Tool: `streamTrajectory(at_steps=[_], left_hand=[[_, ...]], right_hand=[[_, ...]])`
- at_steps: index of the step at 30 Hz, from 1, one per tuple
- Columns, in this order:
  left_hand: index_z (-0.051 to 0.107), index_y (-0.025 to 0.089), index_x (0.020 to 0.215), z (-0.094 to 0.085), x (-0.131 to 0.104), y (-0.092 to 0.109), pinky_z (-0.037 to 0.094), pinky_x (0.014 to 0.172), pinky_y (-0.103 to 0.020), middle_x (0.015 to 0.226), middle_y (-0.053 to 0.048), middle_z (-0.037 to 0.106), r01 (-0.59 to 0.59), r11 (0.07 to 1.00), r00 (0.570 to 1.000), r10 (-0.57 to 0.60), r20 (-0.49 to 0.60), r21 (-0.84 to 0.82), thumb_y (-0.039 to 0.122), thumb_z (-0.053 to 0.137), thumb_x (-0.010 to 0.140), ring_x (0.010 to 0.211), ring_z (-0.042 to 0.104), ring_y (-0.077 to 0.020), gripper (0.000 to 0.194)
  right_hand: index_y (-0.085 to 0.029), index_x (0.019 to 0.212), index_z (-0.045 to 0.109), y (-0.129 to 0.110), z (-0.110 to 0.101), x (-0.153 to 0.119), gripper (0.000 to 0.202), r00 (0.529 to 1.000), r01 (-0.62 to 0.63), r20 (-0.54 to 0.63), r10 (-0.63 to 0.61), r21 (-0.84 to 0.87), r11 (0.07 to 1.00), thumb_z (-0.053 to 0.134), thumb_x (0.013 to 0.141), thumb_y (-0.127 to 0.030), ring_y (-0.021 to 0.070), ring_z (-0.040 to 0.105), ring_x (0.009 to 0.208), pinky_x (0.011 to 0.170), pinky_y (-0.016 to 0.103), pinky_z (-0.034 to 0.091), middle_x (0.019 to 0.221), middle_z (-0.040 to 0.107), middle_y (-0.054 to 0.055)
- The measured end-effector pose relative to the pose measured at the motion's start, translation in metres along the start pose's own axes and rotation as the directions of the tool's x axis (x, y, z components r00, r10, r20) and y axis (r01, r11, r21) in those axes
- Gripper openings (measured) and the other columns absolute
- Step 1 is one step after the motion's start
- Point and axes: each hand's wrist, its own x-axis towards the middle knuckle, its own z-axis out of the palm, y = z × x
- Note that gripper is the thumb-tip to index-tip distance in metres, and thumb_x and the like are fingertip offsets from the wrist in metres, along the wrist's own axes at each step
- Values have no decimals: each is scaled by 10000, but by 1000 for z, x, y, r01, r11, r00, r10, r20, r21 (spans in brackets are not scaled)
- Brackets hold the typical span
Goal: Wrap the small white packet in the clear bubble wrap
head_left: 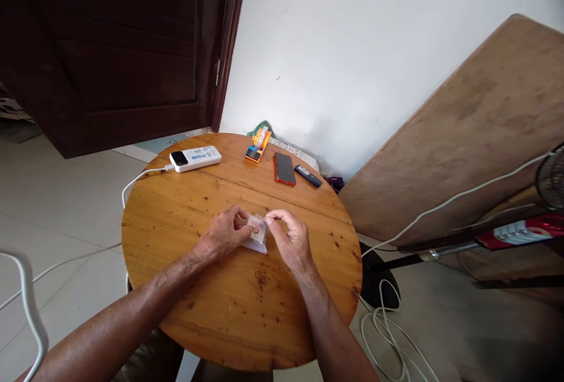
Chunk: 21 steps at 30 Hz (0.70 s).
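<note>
A small clear plastic packet (257,235) lies at the middle of the round wooden table (220,305). My left hand (224,232) pinches its left side and my right hand (291,238) pinches its upper right corner. The fingertips of both hands meet over the packet and cover part of it. What the packet holds is too small to tell.
At the table's far side lie a white power bank (195,158) with a white cable (132,185), an orange tape dispenser (258,146), a red-cased phone (284,168) and a small dark device (308,176). A wooden board (476,129) leans at the right. Cables lie on the floor (396,335).
</note>
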Motion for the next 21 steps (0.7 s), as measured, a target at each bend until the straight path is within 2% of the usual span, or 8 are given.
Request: streamTrajectory(at_steps=[2,5,10,12,15,18,21], left_hand=[[580,194,1008,0,0,1,349,543,-242,601,64,555,6,1000,1000,-6,-8,18,449,661,742,577,521,-141,378],[563,186,1171,0,-1,1,354,549,-248,597,68,556,12,1000,1000,-12,9,25,430,652,754,577,537,-148,491],[579,189,1189,-1,-1,1,366,570,-253,614,67,558,-18,999,1000,17,2,29,379,631,764,597,542,-143,469],[581,190,1153,-1,-1,2,357,560,-251,595,77,539,-13,999,1000,13,2,38,366,629,757,576,524,-137,436],[580,187,1054,-1,-2,4,348,549,-246,583,84,522,5,999,1000,-5,0,41,348,627,748,552,499,-125,348],[569,194,988,-1,-2,7,343,544,-242,574,87,511,19,999,1000,-19,0,33,339,626,743,544,488,-120,290],[569,196,971,-1,-4,9,342,542,-243,571,85,514,26,999,1000,-26,1,37,334,624,740,540,482,-120,275]], right_hand=[[-240,781,647,-2,-1,0,129,1000,11,-15,-11,-7,1000,579,876,-297,217,636,795,812,349,459,804,705,27],[-236,796,636,-2,-3,0,123,998,-46,-29,48,61,997,576,877,-307,211,637,792,788,339,475,813,705,30],[-226,817,628,8,-10,3,105,976,-141,-141,167,183,973,619,836,-329,202,619,818,798,331,478,819,676,24],[-228,844,634,14,-11,5,110,966,-174,-149,209,219,960,644,808,-331,201,614,843,818,334,474,853,671,23],[-226,910,657,24,-10,9,180,950,-290,-31,310,273,917,676,764,-330,200,623,861,820,337,483,911,686,29],[-223,969,680,31,-9,16,266,898,-439,121,422,260,860,706,734,-345,214,646,907,834,354,495,991,712,48],[-229,993,684,33,-5,27,279,862,-501,200,466,190,844,691,757,-378,213,659,868,806,356,497,928,722,33]])
